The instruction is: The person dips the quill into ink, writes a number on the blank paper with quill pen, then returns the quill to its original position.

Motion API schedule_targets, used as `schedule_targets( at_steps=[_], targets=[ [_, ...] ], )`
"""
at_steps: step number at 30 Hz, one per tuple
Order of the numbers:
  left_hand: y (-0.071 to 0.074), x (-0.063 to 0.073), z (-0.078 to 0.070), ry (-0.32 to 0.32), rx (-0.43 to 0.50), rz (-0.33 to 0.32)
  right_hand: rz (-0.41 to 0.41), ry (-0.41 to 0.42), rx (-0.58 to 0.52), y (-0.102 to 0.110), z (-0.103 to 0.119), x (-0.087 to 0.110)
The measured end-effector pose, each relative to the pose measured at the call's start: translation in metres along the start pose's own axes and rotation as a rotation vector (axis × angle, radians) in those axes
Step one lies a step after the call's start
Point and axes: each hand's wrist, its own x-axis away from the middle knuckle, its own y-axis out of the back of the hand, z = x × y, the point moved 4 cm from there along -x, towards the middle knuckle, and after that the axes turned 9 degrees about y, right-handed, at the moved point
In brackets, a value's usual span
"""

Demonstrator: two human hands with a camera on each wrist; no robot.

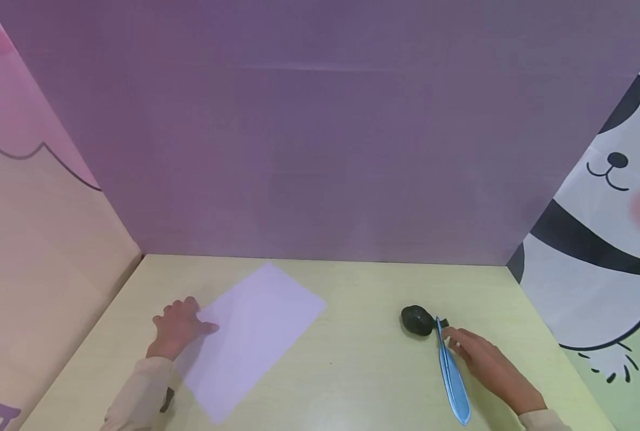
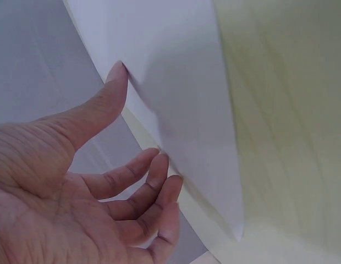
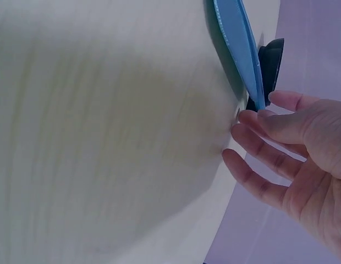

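Note:
A sheet of pale lilac-white paper (image 1: 257,335) lies diagonally on the table. At its left edge is my left hand (image 1: 176,328), with the thumb (image 2: 116,82) over the edge and the other fingers loosely bent beside it. On the right, a long, leaf-shaped shiny blue thing (image 1: 451,380) stands narrow, like a folded pouch. My right hand (image 1: 487,362) is at its far end, fingers loosely bent and thumb tip (image 3: 264,118) right at the blue tip. Just beyond lies a glossy black rounded thing (image 1: 418,321) with a short dark end, partly hidden by the blue thing.
The light wood table (image 1: 352,371) ends at a purple backdrop (image 1: 320,149). A pale panel with a pink drawing (image 1: 34,114) rises on the left. A panda-print panel (image 1: 610,239) flanks the right side.

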Motion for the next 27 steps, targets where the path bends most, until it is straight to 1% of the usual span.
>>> schedule_targets(
  at_steps=[3, 7, 8, 14, 20, 27],
  targets=[
    [-0.0014, 0.0000, 0.0008, 0.020, 0.011, 0.029, -0.029, 0.040, 0.026, -0.0010, 0.0004, 0.0019],
    [-0.0041, 0.0006, 0.0023, 0.038, 0.015, 0.067, -0.021, 0.047, 0.037, -0.0018, 0.0005, 0.0039],
    [-0.0042, 0.0011, 0.0024, 0.038, 0.014, 0.072, -0.022, 0.057, 0.037, -0.0019, 0.0004, 0.0040],
    [-0.0042, 0.0013, 0.0018, 0.026, 0.026, 0.076, -0.083, 0.159, 0.040, -0.0031, -0.0020, 0.0031],
    [-0.0039, -0.0012, -0.0030, 0.025, 0.046, 0.081, -0.026, 0.125, 0.014, -0.0033, -0.0057, 0.0005],
    [-0.0048, -0.0028, -0.0063, 0.022, 0.033, 0.073, -0.052, 0.144, 0.056, -0.0072, -0.0078, -0.0018]
  ],
)
